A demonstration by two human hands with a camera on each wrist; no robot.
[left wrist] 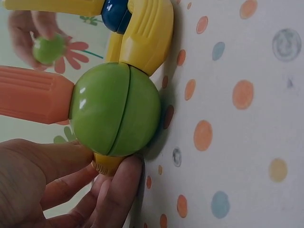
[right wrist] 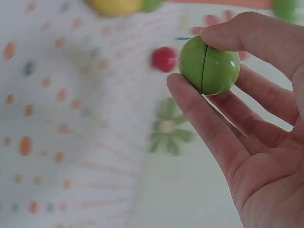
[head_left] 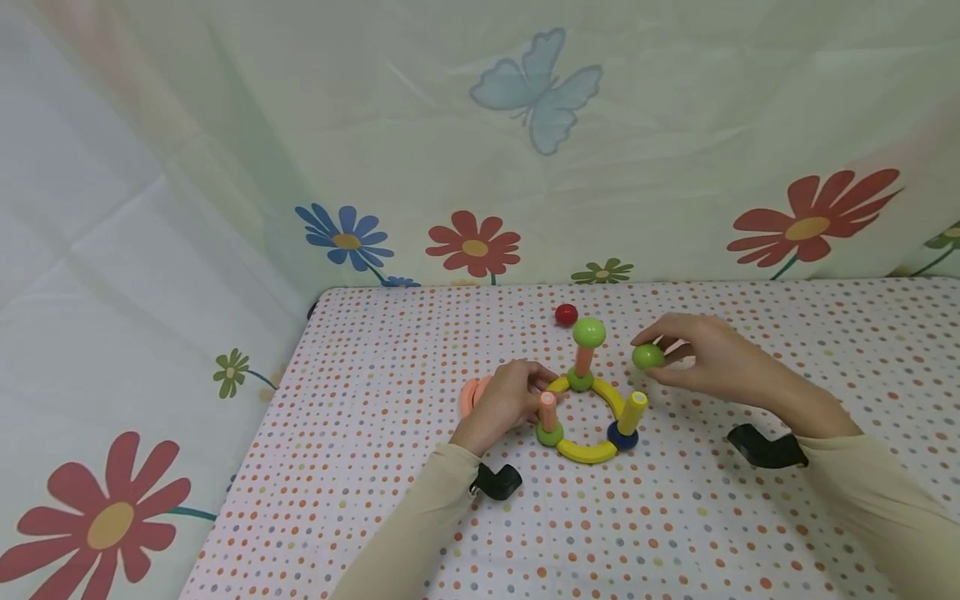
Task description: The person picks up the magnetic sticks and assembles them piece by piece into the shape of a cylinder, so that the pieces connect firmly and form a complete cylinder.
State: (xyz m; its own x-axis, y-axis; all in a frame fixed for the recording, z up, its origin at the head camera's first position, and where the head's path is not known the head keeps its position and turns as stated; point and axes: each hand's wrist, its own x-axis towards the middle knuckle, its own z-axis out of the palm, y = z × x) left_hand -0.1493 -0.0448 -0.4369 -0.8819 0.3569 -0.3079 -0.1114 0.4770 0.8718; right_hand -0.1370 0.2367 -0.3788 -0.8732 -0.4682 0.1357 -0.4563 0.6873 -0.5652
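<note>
Between the thumb and fingers of my right hand [head_left: 708,358] is a green ball [right wrist: 209,66] with a seam round it, held above the table. My left hand [head_left: 507,400] grips the ring of yellow curved rods [head_left: 587,452] on its left side, next to a green ball joint [left wrist: 116,109]; its thumb touches that ball. An orange rod [head_left: 548,412] stands on this joint. A yellow rod [head_left: 633,412] rises from the dark blue ball joint [head_left: 622,436]. At the ring's back, another orange rod [head_left: 584,362] carries a light green ball [head_left: 589,332] on top.
Behind the ring lies a red ball [head_left: 566,314]. Salmon curved pieces [head_left: 469,397] sit to the left, partly hidden by my left hand. A dotted cloth covers the table [head_left: 360,467], and a flowered curtain [head_left: 660,167] hangs along its back edge.
</note>
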